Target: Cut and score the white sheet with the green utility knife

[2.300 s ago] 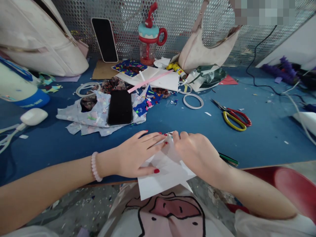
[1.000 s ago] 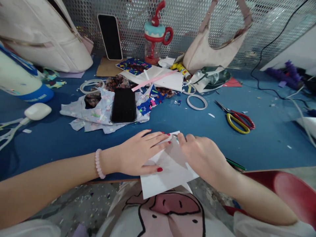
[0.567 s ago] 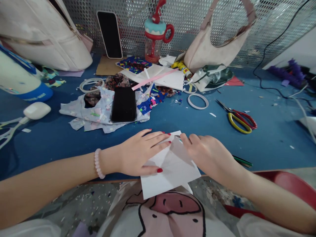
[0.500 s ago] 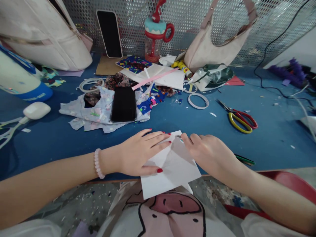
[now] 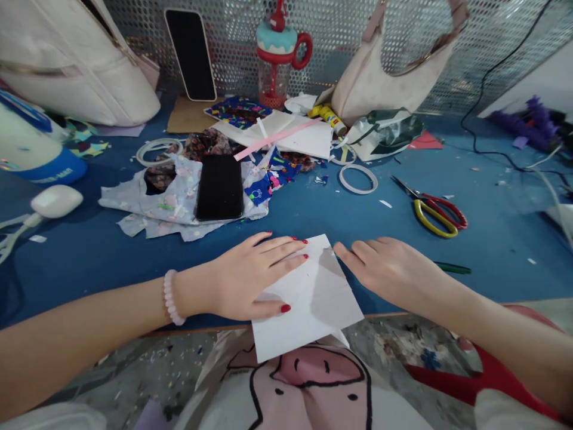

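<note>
My left hand (image 5: 250, 278) lies flat with fingers spread, pressing on a sheet of white paper (image 5: 308, 310). The paper lies at the table's front edge, its lower part jutting over my lap. A crease or small cut shows near its top. My right hand (image 5: 380, 266) is closed, its fingertips just off the paper's upper right edge. Behind the right wrist sticks out the green end of a slim tool (image 5: 453, 267), which appears to be in that hand; the rest is hidden by the hand.
Scissors (image 5: 432, 209) with red and yellow handles lie to the right, near a tape roll (image 5: 358, 179). A black phone (image 5: 220, 188) rests on fabric scraps (image 5: 152, 194). Farther back are a tumbler (image 5: 274, 65), a propped phone (image 5: 191, 57) and a handbag (image 5: 394, 71).
My right hand has moved slightly right, off the paper's edge, and the green-ended tool has shifted with it. The paper's top corner now lies more exposed. My left hand stays on the sheet.
</note>
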{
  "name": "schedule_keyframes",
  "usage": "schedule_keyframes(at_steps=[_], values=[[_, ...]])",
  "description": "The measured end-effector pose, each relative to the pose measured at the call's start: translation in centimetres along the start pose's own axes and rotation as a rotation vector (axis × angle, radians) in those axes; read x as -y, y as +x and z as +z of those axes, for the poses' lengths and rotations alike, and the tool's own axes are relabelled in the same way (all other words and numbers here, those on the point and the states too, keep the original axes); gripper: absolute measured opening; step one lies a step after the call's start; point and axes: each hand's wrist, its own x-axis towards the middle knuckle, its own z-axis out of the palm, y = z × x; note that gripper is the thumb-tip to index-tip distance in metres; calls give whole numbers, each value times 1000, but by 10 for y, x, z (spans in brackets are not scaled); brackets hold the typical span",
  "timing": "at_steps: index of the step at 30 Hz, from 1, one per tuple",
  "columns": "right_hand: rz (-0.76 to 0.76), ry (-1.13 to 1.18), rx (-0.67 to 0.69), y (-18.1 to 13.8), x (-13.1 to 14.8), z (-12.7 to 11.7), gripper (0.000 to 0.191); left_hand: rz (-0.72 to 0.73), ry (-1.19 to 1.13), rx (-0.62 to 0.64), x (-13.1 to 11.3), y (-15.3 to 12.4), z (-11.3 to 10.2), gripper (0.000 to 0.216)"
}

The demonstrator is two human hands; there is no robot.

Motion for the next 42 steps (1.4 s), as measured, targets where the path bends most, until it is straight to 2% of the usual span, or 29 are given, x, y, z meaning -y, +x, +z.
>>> schedule_keyframes(at_steps=[8, 13, 17, 20, 24, 27, 30, 33, 37, 39, 40, 42], values=[[-24, 46, 4, -12, -7, 7, 32, 7, -16, -6, 0, 0, -1, 67], [11, 69, 6, -28, -10, 13, 33, 6, -20, -6, 0, 0, 0, 66], [111, 157, -116, -46, -13, 10, 21, 16, -18, -7, 2, -1, 1, 67], [225, 274, -183, -55, -14, 9, 18, 84, 0, 19, 9, 0, -3, 66], [311, 432, -139, -54, -13, 17, 24, 259, 55, 84, 25, 8, -19, 56], [294, 532, -114, -48, -13, 22, 24, 389, 81, 114, 32, 20, -36, 41], [303, 681, -90, -43, -10, 23, 20, 425, 102, 101, 37, 31, -50, 52], [376, 800, -18, -42, -8, 22, 17, 403, 188, 51, 40, 37, -53, 62], [431, 891, 60, -40, -6, 21, 14, 315, 293, -17, 28, 37, -38, 31], [447, 930, 51, -39, -7, 20, 14, 209, 294, -35, 12, 36, -26, 46], [459, 946, 37, -38, -7, 19, 15, 111, 294, -38, 3, 35, -21, 55], [483, 967, 19, -37, -8, 15, 16, -30, 258, -38, -14, 35, -11, 62]])
